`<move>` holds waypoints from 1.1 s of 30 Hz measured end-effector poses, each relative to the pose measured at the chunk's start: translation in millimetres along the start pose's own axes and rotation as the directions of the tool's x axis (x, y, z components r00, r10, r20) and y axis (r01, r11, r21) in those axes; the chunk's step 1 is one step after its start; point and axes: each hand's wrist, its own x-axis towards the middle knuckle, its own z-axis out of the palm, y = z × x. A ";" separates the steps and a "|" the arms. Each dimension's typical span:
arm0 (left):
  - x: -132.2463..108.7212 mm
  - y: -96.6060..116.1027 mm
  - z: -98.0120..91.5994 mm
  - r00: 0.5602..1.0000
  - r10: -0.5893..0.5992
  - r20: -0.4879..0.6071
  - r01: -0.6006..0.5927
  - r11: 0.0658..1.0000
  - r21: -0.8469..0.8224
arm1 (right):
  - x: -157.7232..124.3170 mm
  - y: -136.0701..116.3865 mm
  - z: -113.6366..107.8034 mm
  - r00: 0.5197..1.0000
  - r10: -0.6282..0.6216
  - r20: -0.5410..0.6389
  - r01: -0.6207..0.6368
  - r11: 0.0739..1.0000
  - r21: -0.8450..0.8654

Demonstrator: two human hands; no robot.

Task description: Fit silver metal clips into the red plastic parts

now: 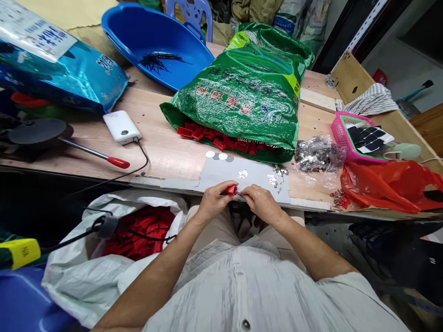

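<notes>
My left hand (214,201) pinches a small red plastic piece (231,189) at the near edge of the wooden table (166,147). My right hand (261,202) is closed against the same piece from the right, its fingertips pressed to it; whatever else it holds is too small to see. Just beyond my hands lies a grey sheet (224,177) with small shiny metal bits (242,174) scattered on it. A green sack (249,92) lies on its side behind the sheet, with more red pieces (214,138) spilling from its mouth.
A white bag (83,267) holding red pieces sits at my lower left. On the table are a blue basin (138,37), a white power bank (121,127), a red-tipped tool (104,157), a pink basket (341,138), a clear bag of metal parts (318,154) and a red plastic bag (387,184).
</notes>
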 end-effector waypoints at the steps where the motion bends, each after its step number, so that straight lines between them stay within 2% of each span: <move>1: -0.1 0.4 -0.5 1.000 0.000 0.010 0.000 1.000 0.013 | -0.3 -1.9 -0.2 1.000 0.006 0.005 -0.006 1.000 -0.030; 10: 1.4 -1.9 0.0 1.000 0.013 0.025 -0.014 0.999 0.045 | -0.6 -26.8 2.9 0.993 0.113 0.030 -0.104 0.970 -0.221; 15: 2.1 -2.3 3.5 1.000 0.009 0.003 -0.009 1.000 0.003 | 1.0 -32.1 8.8 0.988 0.155 -0.002 -0.152 0.963 -0.222; 18: -1.0 1.1 4.5 0.999 0.023 -0.028 -0.024 0.999 -0.031 | -1.8 -26.4 6.2 0.990 0.141 -0.009 -0.141 0.979 -0.150; 21: -9.2 5.9 4.1 0.996 0.025 -0.089 -0.033 0.996 -0.081 | -9.4 -18.3 2.6 0.996 0.065 -0.062 -0.065 0.998 0.003; 25: -22.0 14.6 2.0 0.982 -0.060 -0.179 0.002 0.951 -0.308 | -21.0 -12.5 -1.3 0.993 -0.044 -0.108 0.075 0.951 0.299; 27: -26.9 20.7 1.0 0.964 -0.178 -0.199 0.050 0.854 -0.519 | -24.7 -13.6 -3.5 0.994 -0.077 -0.074 0.101 0.908 0.406; 28: -29.0 24.1 0.6 0.954 -0.245 -0.173 0.081 0.766 -0.637 | -25.6 -15.2 -4.6 0.994 -0.092 -0.053 0.106 0.896 0.432; 30: -33.2 31.1 0.1 0.936 -0.350 -0.040 0.160 0.524 -0.836 | -25.8 -19.6 -6.3 0.993 -0.118 -0.022 0.116 0.892 0.438; 32: -37.3 37.8 -0.4 0.910 -0.399 0.117 0.242 0.280 -0.929 | -24.3 -24.7 -7.4 0.991 -0.135 -0.012 0.128 0.902 0.413; 33: -39.2 41.0 -0.6 0.891 -0.420 0.171 0.270 0.189 -0.944 | -23.3 -27.2 -7.9 0.990 -0.142 -0.011 0.135 0.907 0.400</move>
